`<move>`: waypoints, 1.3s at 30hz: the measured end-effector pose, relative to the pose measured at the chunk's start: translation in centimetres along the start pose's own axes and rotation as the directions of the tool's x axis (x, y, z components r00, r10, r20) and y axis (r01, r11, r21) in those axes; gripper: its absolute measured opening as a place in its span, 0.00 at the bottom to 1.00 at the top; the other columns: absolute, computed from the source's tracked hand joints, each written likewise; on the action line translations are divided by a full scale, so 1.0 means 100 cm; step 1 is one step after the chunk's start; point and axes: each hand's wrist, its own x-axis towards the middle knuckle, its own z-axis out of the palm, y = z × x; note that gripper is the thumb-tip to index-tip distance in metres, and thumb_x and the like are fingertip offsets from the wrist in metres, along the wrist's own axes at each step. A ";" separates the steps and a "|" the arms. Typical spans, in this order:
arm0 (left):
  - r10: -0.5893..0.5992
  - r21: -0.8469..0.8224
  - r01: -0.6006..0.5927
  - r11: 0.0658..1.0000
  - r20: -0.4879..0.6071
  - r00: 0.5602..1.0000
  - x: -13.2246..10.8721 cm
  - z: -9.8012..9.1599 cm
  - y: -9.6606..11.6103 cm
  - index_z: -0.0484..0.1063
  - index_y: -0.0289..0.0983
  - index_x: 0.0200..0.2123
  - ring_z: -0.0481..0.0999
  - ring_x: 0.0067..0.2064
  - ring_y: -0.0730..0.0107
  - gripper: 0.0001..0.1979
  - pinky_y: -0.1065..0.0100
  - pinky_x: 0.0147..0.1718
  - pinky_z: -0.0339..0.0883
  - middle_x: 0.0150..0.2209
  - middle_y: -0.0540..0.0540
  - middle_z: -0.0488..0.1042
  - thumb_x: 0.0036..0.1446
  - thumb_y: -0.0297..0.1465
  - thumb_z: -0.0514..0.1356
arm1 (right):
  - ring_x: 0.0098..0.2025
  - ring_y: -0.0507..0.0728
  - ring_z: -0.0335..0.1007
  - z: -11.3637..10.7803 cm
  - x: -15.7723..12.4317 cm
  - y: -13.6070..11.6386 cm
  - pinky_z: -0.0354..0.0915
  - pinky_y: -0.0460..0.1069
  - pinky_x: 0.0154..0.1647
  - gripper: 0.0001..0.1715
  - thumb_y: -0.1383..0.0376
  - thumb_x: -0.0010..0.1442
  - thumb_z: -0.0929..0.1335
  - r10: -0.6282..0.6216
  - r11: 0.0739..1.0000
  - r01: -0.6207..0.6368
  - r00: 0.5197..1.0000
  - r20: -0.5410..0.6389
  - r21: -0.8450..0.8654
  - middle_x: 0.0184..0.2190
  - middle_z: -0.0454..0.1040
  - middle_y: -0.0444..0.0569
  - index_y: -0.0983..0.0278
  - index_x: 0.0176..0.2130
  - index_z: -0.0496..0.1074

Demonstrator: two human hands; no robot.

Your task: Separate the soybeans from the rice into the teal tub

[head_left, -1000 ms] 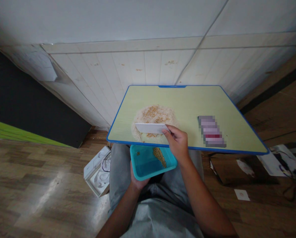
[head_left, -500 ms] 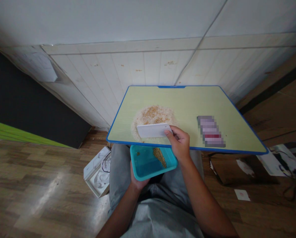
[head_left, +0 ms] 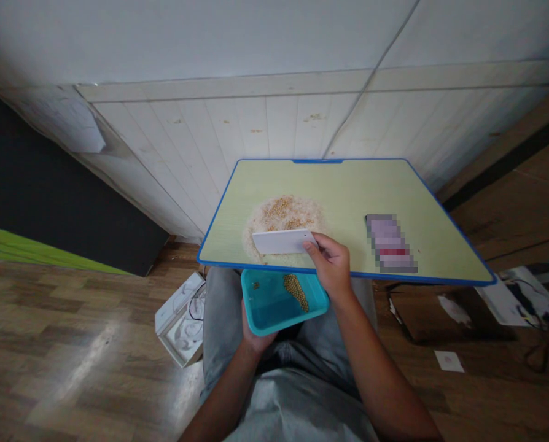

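Observation:
My right hand [head_left: 332,261] pinches one end of a flat white rectangular card [head_left: 279,242], which is held on edge at the near side of a pile of white, rice-like grains [head_left: 263,221]. Yellowish-brown beans [head_left: 281,209] lie scattered over that pile. Below the table's near edge, my left hand [head_left: 258,339] supports a teal plastic container [head_left: 268,307] from underneath, with most of its fingers hidden. Inside, a strip of small beans [head_left: 295,292] lies toward the right, with a few at the left.
The pile lies on a pale green, blue-edged table [head_left: 348,184] against the wall. A pixelated flat object [head_left: 389,243] rests on its right part. An open white box [head_left: 182,325] stands on the floor at left; a brown box [head_left: 449,313] and cables [head_left: 532,304] are at right.
Almost nothing differs. My right hand and the white card have shifted very slightly left and up; the container and my left hand stay in place.

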 end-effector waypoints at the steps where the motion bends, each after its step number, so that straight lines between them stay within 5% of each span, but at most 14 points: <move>1: -0.002 -0.003 0.002 1.000 0.004 1.000 0.000 0.001 0.000 0.68 0.45 0.78 0.59 0.83 0.48 0.35 0.39 0.83 0.47 0.78 0.47 0.69 0.79 0.48 0.41 | 0.40 0.63 0.88 0.000 0.000 0.000 0.84 0.56 0.45 0.17 0.50 0.62 0.80 0.003 1.000 -0.003 1.000 0.001 0.002 0.39 0.91 0.49 0.60 0.42 0.90; 9: -0.030 -0.004 0.030 1.000 -0.008 1.000 -0.003 0.008 0.001 0.70 0.44 0.77 0.59 0.83 0.48 0.35 0.39 0.83 0.45 0.79 0.46 0.67 0.79 0.50 0.44 | 0.38 0.62 0.86 0.000 0.001 -0.004 0.83 0.54 0.42 0.16 0.52 0.61 0.80 0.011 1.000 -0.011 1.000 0.013 0.017 0.37 0.90 0.49 0.60 0.41 0.90; 13: -0.033 0.000 0.033 0.999 -0.037 0.999 -0.003 0.011 0.001 0.82 0.41 0.66 0.62 0.82 0.44 0.33 0.38 0.82 0.49 0.75 0.45 0.74 0.78 0.51 0.46 | 0.38 0.62 0.86 -0.001 0.001 -0.004 0.83 0.54 0.43 0.15 0.52 0.61 0.80 0.008 1.000 -0.008 1.000 0.016 0.021 0.37 0.90 0.49 0.60 0.40 0.90; 21: 0.023 0.068 -0.015 0.998 -0.112 0.993 -0.002 0.023 0.001 0.88 0.42 0.55 0.60 0.82 0.43 0.36 0.39 0.82 0.49 0.64 0.50 0.85 0.79 0.44 0.39 | 0.37 0.62 0.86 -0.003 0.000 -0.003 0.81 0.54 0.42 0.18 0.49 0.60 0.81 0.040 0.999 -0.041 0.998 0.042 0.021 0.36 0.90 0.50 0.60 0.40 0.90; 30: -0.007 0.043 0.009 0.999 -0.038 0.999 -0.002 0.016 0.000 0.72 0.45 0.76 0.53 0.85 0.52 0.32 0.41 0.84 0.34 0.79 0.47 0.67 0.79 0.46 0.45 | 0.39 0.62 0.85 -0.004 0.000 -0.007 0.81 0.54 0.43 0.21 0.47 0.59 0.81 0.067 0.997 -0.069 0.997 0.049 0.045 0.36 0.89 0.50 0.61 0.40 0.89; 39: -0.014 0.051 0.018 0.999 -0.066 0.998 -0.005 0.022 -0.001 0.88 0.41 0.57 0.59 0.83 0.45 0.33 0.40 0.84 0.42 0.71 0.46 0.79 0.79 0.49 0.45 | 0.38 0.62 0.84 -0.004 0.000 -0.010 0.80 0.54 0.42 0.20 0.47 0.60 0.81 0.056 0.997 -0.058 0.998 0.043 0.051 0.35 0.88 0.49 0.61 0.40 0.88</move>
